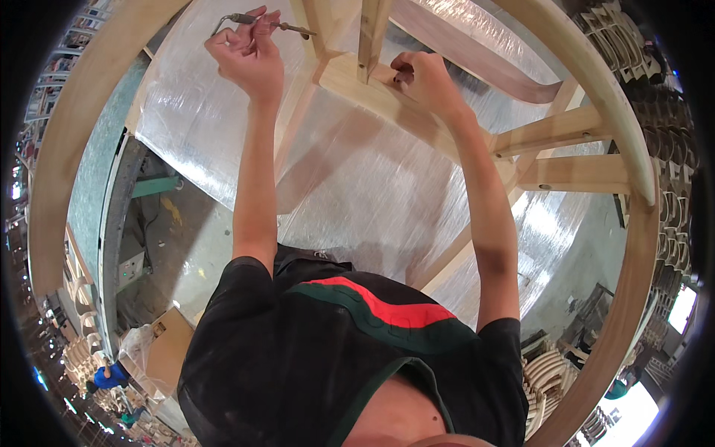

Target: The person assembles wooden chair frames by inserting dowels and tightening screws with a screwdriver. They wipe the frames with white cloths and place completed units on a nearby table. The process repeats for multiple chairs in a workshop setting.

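A large pale wooden frame (89,112) is curving around you on both sides, its straight rails (573,173) meeting it at your right. Beneath it a workbench wrapped in shiny clear plastic sheeting (357,179) is filling the middle of the view. To your left, lower down, a cardboard box (170,350) is sitting on the floor beside stacks of bent wooden parts (78,357), and more stacked parts (663,134) are lining the far right.

You are reaching both arms up and forward to the frame's inner joint (350,74), where an upright post is meeting a cross rail.

Your right hand (426,80) is pressing against that cross rail just right of the post, its fingers curled in against the wood; whether they are pinching something small there cannot be told.

Your left hand (249,54) is lifted well apart from the right one, its fingers closed around a slim metal tool (272,23). The tool is lying roughly level across your fingertips, its thin tip pointing right toward the post, with a bent end sticking out left of your hand.
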Demonstrator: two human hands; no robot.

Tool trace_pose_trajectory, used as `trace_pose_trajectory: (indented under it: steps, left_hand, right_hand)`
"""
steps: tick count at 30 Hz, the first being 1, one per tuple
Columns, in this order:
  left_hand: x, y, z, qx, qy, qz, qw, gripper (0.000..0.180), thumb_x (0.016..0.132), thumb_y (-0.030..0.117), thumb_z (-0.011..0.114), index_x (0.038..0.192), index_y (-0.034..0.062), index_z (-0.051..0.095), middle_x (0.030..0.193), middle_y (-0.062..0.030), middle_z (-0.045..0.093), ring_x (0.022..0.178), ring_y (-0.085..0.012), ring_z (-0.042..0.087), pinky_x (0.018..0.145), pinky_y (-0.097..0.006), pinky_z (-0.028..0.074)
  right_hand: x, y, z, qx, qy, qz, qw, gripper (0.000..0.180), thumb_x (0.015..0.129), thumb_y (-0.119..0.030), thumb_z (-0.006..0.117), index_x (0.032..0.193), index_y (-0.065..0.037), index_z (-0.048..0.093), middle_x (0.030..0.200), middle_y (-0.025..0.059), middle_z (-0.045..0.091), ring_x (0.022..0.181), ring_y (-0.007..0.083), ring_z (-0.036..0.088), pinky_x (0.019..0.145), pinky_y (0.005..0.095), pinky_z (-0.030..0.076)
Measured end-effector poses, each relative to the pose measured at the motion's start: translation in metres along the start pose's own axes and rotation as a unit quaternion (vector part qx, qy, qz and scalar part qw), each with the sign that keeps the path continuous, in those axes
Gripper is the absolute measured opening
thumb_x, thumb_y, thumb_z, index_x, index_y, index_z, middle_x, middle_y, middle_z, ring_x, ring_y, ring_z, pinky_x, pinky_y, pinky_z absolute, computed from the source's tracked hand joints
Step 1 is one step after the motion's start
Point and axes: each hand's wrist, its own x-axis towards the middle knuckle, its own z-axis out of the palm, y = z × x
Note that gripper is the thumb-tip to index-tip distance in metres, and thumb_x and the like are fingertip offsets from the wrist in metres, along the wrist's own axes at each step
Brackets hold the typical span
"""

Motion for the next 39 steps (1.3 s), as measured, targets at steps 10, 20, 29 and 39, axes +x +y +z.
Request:
trace_pose_trajectory:
  steps: [10,20,29,39]
  left_hand:
    - [-0.017,-0.012,0.0,0.133,0.033,-0.12,0.983,0.023,0.089,0.006,0.061,0.083,0.0013,0.039,0.086,-0.0147,0.065,0.075,-0.0162,0.064,0.064,-0.028,0.051]
    - [-0.041,-0.029,0.005,-0.105,0.071,-0.198,0.972,0.019,0.085,-0.001,0.061,0.101,-0.0009,0.051,0.088,-0.0095,0.063,0.081,-0.0157,0.062,0.077,-0.03,0.052]
    - [-0.033,-0.023,0.016,-0.136,0.088,-0.189,0.968,0.016,0.086,0.006,0.065,0.096,-0.0013,0.056,0.091,-0.0098,0.064,0.086,-0.013,0.061,0.075,-0.026,0.05]
    - [-0.028,-0.028,0.011,-0.083,0.015,-0.202,0.976,0.026,0.091,0.014,0.058,0.107,-0.0055,0.061,0.093,-0.0096,0.067,0.08,-0.0148,0.063,0.072,-0.027,0.05]
  right_hand:
    - [0.01,0.002,0.008,-0.201,-0.015,-0.017,0.979,0.02,0.078,-0.013,0.067,0.07,0.002,0.055,0.068,0.0211,0.06,0.066,0.0387,0.059,0.059,0.0424,0.044]
    - [0.008,0.001,0.002,-0.23,-0.038,-0.017,0.972,0.025,0.083,-0.019,0.062,0.071,0.003,0.059,0.071,0.0219,0.06,0.07,0.0395,0.059,0.063,0.0435,0.046]
    - [0.002,-0.001,0.0,-0.231,0.018,-0.015,0.973,0.028,0.081,-0.019,0.064,0.071,0.006,0.058,0.069,0.0222,0.06,0.071,0.039,0.059,0.065,0.0434,0.045]
    - [0.007,-0.007,0.001,-0.191,-0.037,0.043,0.98,0.03,0.083,-0.023,0.065,0.076,0.005,0.06,0.074,0.0219,0.061,0.073,0.0382,0.06,0.066,0.0442,0.046]
